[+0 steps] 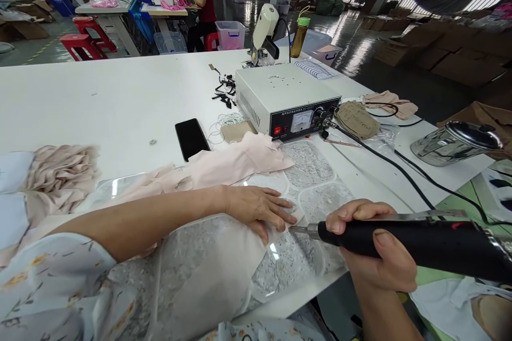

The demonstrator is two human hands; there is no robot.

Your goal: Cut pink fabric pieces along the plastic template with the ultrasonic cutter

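My left hand point(258, 209) lies flat with fingers stretched out, pressing a pale fabric piece point(212, 272) down on clear plastic trays point(316, 197) of small rhinestones. My right hand point(376, 250) is wrapped round a black hand tool point(416, 245) with a thin metal tip point(300, 230). The tip points left and sits just beside my left fingertips at the fabric's edge. A black cable point(384, 162) runs from the tool area to a white control box point(286, 98) with a dial and gauge.
Pink fabric point(236, 162) lies in front of the box, a black phone point(192, 138) to its left. A bunched fabric pile point(60, 170) sits at left, a steel kettle point(456, 144) at right. A person in red sits at a far sewing table point(160, 10).
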